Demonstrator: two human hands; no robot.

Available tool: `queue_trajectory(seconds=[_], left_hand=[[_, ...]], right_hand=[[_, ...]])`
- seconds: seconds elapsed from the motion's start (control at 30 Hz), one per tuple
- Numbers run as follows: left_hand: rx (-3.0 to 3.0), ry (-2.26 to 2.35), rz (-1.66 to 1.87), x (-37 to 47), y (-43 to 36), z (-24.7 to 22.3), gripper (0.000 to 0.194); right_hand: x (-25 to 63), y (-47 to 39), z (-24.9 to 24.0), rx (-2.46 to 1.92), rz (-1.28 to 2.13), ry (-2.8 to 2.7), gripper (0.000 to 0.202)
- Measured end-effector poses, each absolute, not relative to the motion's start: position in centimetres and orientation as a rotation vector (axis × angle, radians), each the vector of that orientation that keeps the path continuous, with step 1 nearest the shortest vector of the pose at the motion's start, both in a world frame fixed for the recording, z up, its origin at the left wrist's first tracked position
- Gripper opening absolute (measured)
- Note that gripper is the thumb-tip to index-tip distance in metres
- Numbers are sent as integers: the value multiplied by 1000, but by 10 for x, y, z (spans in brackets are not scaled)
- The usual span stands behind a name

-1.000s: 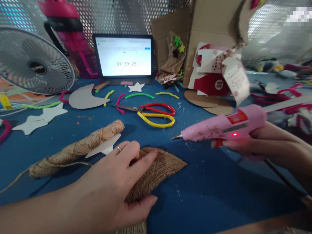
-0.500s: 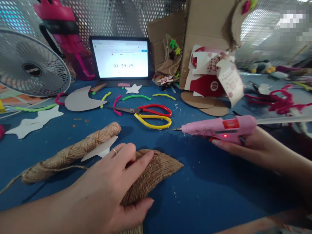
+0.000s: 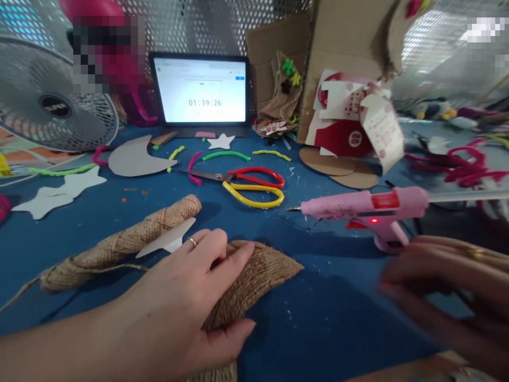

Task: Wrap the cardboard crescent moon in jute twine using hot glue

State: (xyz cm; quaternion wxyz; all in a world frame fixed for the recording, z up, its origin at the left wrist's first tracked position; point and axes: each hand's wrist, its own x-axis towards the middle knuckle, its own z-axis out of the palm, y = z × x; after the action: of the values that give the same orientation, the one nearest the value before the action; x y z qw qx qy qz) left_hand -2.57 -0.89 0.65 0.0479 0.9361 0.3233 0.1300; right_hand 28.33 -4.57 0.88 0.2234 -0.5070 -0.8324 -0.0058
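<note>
My left hand (image 3: 194,286), with a ring on one finger, grips a twine-covered piece (image 3: 264,273). Its fingers press on top and its thumb lies along the lower edge; the piece tapers to a point at right, and the hand hides part of it. A pink hot glue gun (image 3: 358,206) rests on the table with its red light lit and nozzle pointing left. Just below its handle is my right hand (image 3: 441,289), blurred, fingers curved and apart from the thumb, nothing visible in it. A roll of jute twine (image 3: 123,244) lies beyond my left wrist, against a white paper star (image 3: 169,241).
Scissors (image 3: 250,185) with red and yellow handles lie mid-table. Behind them are pipe cleaner pieces (image 3: 226,155), a grey crescent (image 3: 137,157) and a tablet (image 3: 201,90). A fan (image 3: 55,101) stands left; cardboard ovals (image 3: 338,164) and a tall cardboard piece (image 3: 345,42) are at right.
My right hand has let go of the glue gun and moved down toward me. The gun now stands on the table. My left hand keeps its hold on the twine-covered piece.
</note>
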Motion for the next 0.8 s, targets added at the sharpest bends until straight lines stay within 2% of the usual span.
queue_trajectory(seconds=[0.1,0.2,0.4,0.6,0.8], left_hand=[[2855,989,362,-26,-8,5,56],[2861,989,352,-26,-6,4,55],[2816,988,426,-26,-7,3,50],[2810,995,454,-23,-6,3,42],[2785,994,417,-24,-6,4,43]], right_hand=[[240,-29,17,-1075,-21,-2447,8],[208,-3,21,-1003,-66,-2544,13],[193,16,16,-956,25,-2600,15],[191,17,11,-947,-29,-2604,17],[189,18,10,-927,-98,-2606,21]])
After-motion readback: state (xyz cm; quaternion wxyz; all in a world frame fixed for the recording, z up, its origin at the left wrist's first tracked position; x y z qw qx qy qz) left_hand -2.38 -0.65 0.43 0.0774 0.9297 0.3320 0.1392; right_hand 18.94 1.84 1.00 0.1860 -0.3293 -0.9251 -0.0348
